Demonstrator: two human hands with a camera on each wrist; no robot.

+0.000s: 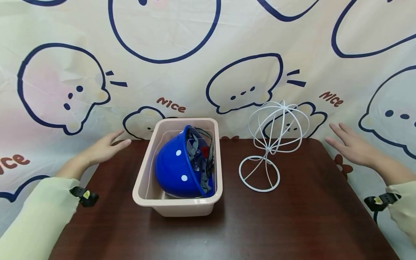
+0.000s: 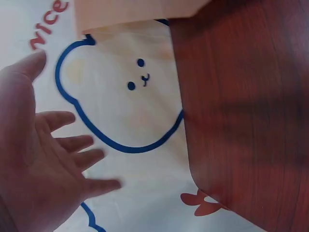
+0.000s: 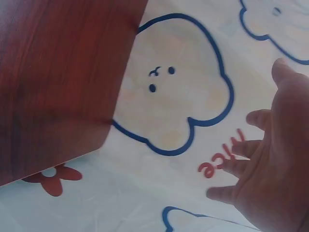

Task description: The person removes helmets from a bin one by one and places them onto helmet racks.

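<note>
A blue hard hat (image 1: 172,166) with white dots lies on its side in a pale pink plastic bin (image 1: 182,207), its grey straps showing on the right. To the right of the bin stands a white wire hat stand (image 1: 267,150), a round cage over a ring base. My left hand (image 1: 103,148) hovers past the table's left edge, fingers extended and holding nothing; the left wrist view shows the same hand (image 2: 53,159) with its fingers spread. Beyond the right edge, my right hand (image 1: 354,146) is held out with straight fingers, also spread in the right wrist view (image 3: 270,154).
The dark brown wooden table (image 1: 260,227) carries the bin and the stand. Behind and around it hangs a pale cloth (image 1: 182,83) with blue cartoon outlines. Black wrist cameras sit on the left sleeve (image 1: 42,206) and the right sleeve (image 1: 404,202).
</note>
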